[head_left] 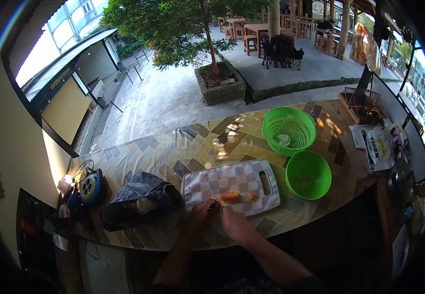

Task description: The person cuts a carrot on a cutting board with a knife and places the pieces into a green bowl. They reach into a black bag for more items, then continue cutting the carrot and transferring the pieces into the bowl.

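Note:
A white and pink checked cutting board lies on the counter in front of me. On it rest an orange carrot piece and a smaller orange piece. Over the board's near edge, my left hand is closed, fingers pinched around something too small and dark to make out. My right hand is also closed and meets the left one at the fingertips; its grip is hidden from above. To the left of the board sits a crumpled black plastic bag.
Right of the board are a green bowl with small pieces inside and a green colander holding something pale. A blue cord reel stands at the left. Packets and a wire-framed box occupy the right end.

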Motion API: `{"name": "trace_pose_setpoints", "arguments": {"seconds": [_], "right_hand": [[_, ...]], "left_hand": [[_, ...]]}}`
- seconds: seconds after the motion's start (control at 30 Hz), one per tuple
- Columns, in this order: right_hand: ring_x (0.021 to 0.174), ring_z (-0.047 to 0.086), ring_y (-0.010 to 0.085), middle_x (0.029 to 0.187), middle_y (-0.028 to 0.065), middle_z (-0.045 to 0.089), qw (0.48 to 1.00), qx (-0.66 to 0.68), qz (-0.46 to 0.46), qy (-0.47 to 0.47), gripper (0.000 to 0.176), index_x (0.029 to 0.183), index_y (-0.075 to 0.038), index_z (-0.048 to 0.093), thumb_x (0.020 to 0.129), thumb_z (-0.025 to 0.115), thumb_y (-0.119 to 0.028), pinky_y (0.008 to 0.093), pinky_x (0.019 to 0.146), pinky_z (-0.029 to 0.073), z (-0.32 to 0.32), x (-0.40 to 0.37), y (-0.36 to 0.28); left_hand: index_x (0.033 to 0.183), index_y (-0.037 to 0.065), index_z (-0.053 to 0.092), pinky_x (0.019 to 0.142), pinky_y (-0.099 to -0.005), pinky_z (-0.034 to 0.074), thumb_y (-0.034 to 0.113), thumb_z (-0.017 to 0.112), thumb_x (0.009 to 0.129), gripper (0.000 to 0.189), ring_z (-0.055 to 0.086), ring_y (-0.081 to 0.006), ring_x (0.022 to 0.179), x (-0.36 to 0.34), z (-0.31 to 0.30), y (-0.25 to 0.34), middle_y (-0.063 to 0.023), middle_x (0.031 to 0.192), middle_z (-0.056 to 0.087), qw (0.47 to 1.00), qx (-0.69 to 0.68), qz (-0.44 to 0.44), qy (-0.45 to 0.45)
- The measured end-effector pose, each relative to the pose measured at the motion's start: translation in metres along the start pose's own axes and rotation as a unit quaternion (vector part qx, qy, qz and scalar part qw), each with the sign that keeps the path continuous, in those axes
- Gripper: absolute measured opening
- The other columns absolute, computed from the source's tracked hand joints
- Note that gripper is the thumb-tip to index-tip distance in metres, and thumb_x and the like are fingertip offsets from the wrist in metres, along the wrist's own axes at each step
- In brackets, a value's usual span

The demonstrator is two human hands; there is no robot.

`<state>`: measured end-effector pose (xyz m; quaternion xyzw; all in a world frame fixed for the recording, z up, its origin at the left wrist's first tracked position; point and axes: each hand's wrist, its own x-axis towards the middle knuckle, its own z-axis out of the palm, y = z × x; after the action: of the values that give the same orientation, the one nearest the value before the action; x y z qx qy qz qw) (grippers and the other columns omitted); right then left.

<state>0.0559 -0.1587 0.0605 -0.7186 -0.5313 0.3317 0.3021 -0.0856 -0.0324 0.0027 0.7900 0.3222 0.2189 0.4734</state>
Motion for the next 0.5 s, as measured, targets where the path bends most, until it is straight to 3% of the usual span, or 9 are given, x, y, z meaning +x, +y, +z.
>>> {"name": "trace_pose_setpoints", "arguments": {"seconds": [0.5], "right_hand": [[0.091, 0.064, 0.0516, 0.098, 0.0326, 0.065, 1.0, 0.024, 0.009, 0.013, 0.021, 0.108, 0.002, 0.048, 0.101, 0.051, -0.017, 0.0623, 0.08, 0.048, 0.014, 0.008, 0.009]], "left_hand": [[0.11, 0.002, 0.066, 0.085, -0.0396, 0.056, 0.025, 0.068, 0.098, 0.026, 0.073, -0.0345, 0.099, -0.003, -0.003, 0.004, -0.0187, 0.104, 0.073, 0.998, 0.051, 0.028, 0.013]]}}
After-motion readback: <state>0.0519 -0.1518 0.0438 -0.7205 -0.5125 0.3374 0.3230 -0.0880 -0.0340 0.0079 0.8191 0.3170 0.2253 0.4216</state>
